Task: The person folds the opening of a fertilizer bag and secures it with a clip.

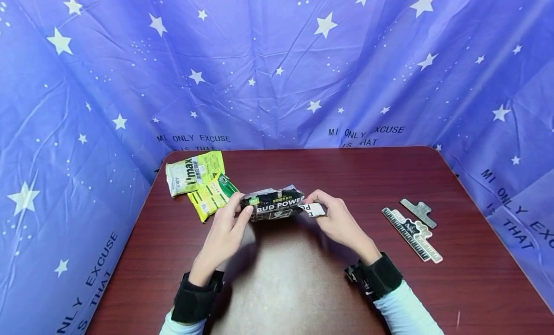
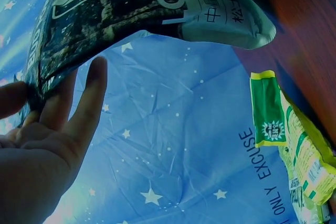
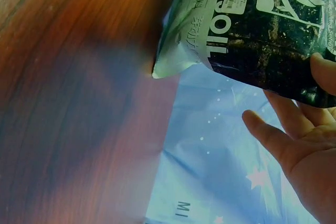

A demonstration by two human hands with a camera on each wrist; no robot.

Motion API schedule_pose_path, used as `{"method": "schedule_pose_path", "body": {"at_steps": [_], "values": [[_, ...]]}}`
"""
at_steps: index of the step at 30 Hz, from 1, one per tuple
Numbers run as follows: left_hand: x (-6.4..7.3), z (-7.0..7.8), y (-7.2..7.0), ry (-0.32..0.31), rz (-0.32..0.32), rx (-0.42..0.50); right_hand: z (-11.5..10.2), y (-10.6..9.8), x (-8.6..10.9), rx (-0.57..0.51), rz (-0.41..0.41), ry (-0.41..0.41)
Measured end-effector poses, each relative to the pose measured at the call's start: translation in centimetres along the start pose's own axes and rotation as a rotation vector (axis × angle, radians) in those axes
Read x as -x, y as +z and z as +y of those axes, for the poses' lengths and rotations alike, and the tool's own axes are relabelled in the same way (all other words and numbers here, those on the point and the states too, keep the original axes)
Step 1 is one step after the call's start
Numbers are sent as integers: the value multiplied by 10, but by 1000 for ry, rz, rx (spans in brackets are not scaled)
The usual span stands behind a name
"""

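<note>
A black plastic bag of soil (image 1: pixel 279 206) with "BUD POWER" on it is held up above the middle of the table. My left hand (image 1: pixel 226 223) pinches its left end, thumb on the near side. With thumb and fingers, my right hand (image 1: pixel 339 220) grips the opposite end, where a white printed flap (image 1: pixel 312 210) sticks out. In the left wrist view the bag (image 2: pixel 121 11) hangs from the hand, its pale bottom edge away from the fingers. The right wrist view shows the thumb (image 3: pixel 324 72) on the bag's dark printed face, a barcode sticker nearby.
Two yellow-green packets (image 1: pixel 212 195) lie partly overlapped at the back left of the dark red table (image 1: pixel 346 169). On the right are a grey clip (image 1: pixel 419 212) and a decorated clip with a striped edge (image 1: pixel 412 235). A blue star-printed curtain (image 1: pixel 277 109) surrounds the table.
</note>
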State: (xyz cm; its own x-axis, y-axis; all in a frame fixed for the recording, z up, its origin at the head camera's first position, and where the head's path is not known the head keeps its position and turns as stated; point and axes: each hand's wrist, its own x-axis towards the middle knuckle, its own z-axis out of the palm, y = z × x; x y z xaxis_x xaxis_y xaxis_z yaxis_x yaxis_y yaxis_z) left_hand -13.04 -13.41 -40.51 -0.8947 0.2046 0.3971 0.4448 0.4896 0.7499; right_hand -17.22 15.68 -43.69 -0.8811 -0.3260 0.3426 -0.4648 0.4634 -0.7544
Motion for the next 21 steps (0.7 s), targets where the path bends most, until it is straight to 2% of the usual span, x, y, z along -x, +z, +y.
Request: {"method": "schedule_pose_path", "body": {"at_steps": [5, 10, 12, 17, 21], "values": [[-2, 0, 3, -12, 86, 18, -2, 0, 1, -78, 0, 12], [-2, -2, 8, -9, 170, 91, -6, 0, 2, -206, -6, 43], [-3, -3, 11, -34, 165, 179, -7, 0, 1, -254, -1, 46], [-4, -7, 18, -150, 100, 361, -6, 2, -1, -302, 40, 63], [-5, -10, 22, -197, 95, 436, -5, 3, -2, -331, 73, 81]]}}
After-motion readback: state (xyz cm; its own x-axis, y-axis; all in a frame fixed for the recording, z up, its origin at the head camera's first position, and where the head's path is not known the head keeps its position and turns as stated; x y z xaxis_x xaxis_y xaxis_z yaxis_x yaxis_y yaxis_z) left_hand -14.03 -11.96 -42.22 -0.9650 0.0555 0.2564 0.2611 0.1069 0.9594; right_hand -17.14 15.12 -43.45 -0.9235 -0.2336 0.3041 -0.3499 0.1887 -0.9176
